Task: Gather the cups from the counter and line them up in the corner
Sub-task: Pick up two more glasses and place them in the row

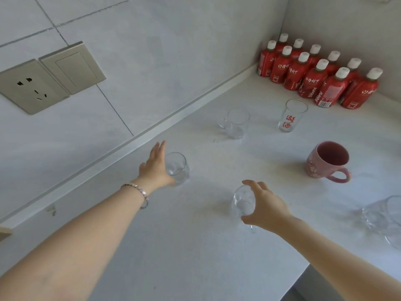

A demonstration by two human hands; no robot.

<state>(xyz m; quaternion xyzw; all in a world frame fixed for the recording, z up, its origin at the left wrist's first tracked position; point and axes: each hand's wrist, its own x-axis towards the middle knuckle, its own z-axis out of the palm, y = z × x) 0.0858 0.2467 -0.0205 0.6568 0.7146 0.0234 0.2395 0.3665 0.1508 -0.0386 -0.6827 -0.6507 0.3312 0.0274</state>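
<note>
Several cups stand on the white counter [195,246]. My left hand [155,168] lies flat-fingered against the left side of a short clear glass [178,168], thumb low by its base. My right hand [268,206] curls round a small clear glass [242,203], with the fingers over its top and the thumb below. Farther back stand a clear glass mug with a handle [236,123] and a tall glass with red characters [291,116]. A pink mug [327,161] sits at the right. Clear glassware [382,216] is cut off by the right edge.
Several red juice bottles with white caps [314,77] fill the far right corner against both walls. A wall socket [32,88] and a switch [73,68] sit on the tiled wall at the left. The counter's front edge [303,270] runs at the lower right.
</note>
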